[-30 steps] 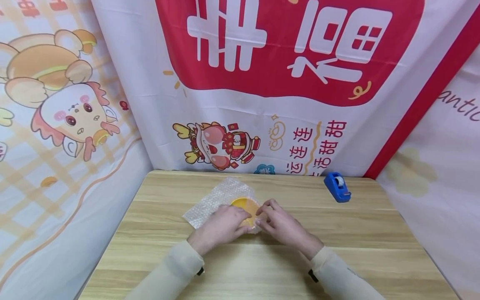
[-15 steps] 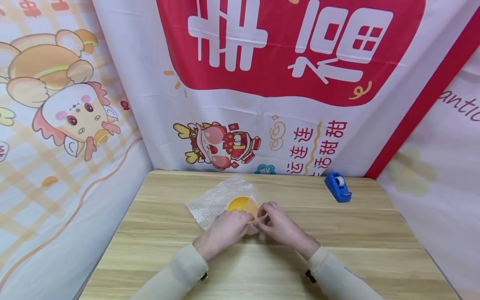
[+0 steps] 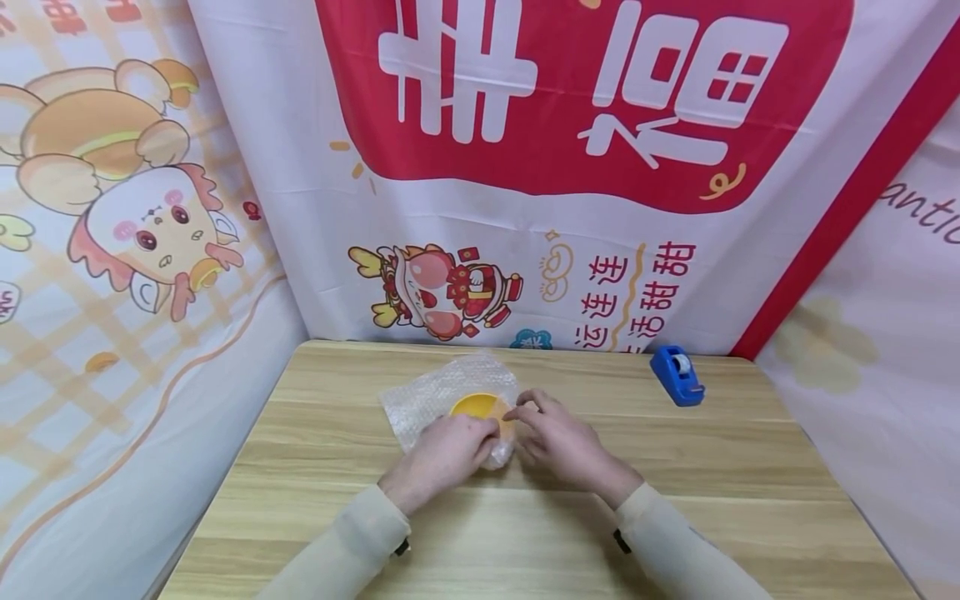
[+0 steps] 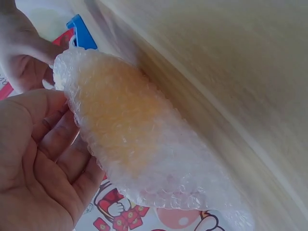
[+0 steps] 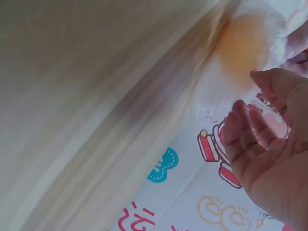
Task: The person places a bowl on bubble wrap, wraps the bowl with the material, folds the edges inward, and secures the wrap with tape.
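A yellow bowl [image 3: 467, 407] sits on a sheet of bubble wrap [image 3: 431, 392] at the table's middle, and a flap of the wrap covers its right part. My left hand [image 3: 450, 450] grips the bowl's near edge through the wrap. In the left wrist view that hand's thumb and fingers hold the edge of the bubble wrap [image 4: 187, 173], with the bowl showing blurred orange through it. My right hand [image 3: 564, 442] is at the wrap's right side. The right wrist view shows its thumb [image 5: 267, 79] at the wrap and its other fingers apart, loosely bent.
A blue tape dispenser [image 3: 677, 375] with a roll of tape stands at the back right of the wooden table [image 3: 480, 542]. Printed cloths [image 3: 450, 208] hang behind the table and at both sides.
The bowl and bubble wrap have turned and shifted slightly left, and the loose wrap swings right. The right hand's fingers have spread from the bowl's near right edge, while the left keeps its grip.
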The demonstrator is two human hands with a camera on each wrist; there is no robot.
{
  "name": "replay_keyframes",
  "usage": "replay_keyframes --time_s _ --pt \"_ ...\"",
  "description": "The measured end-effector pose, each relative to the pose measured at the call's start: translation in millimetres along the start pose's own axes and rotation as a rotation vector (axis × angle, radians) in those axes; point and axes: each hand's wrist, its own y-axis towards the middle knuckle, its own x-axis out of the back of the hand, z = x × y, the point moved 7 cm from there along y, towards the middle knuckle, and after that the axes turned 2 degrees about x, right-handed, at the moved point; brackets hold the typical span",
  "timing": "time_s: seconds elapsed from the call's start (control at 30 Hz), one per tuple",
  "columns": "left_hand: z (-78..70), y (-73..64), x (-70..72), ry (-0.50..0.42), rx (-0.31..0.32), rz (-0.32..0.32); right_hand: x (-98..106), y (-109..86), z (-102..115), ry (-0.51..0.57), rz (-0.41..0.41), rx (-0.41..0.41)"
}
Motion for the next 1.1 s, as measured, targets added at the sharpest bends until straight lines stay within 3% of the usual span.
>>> replay_keyframes --time_s 0.17,0.57,0.73,0.87,1.0,1.1 --pt "5.2 -1.1 3.2 -0.024 -0.005 0.014 -0.6 12.0 -0.9 -0.108 -0.045 0.103" --pt "14.9 -3.5 13.2 -0.029 0.071 0.038 -8.6 18.5 8.5 -0.176 -0.014 0.155" --pt "0.1 -11.5 22.0 0.049 -0.028 -0.001 -8.7 15.1 16.1 -0.193 -0.025 0.172" --pt "-10.1 -19.9 20.9 0.155 -0.096 -0.007 -9.3 13.2 22.2 -0.204 -0.045 0.182" --pt "-11.5 -22.2 14.3 0.265 -0.112 -0.011 -11.2 11.2 27.2 -0.187 -0.044 0.181" --pt "-7.4 -21.9 8.1 0.293 -0.111 -0.018 -12.1 8.9 29.2 -0.173 -0.040 0.188"
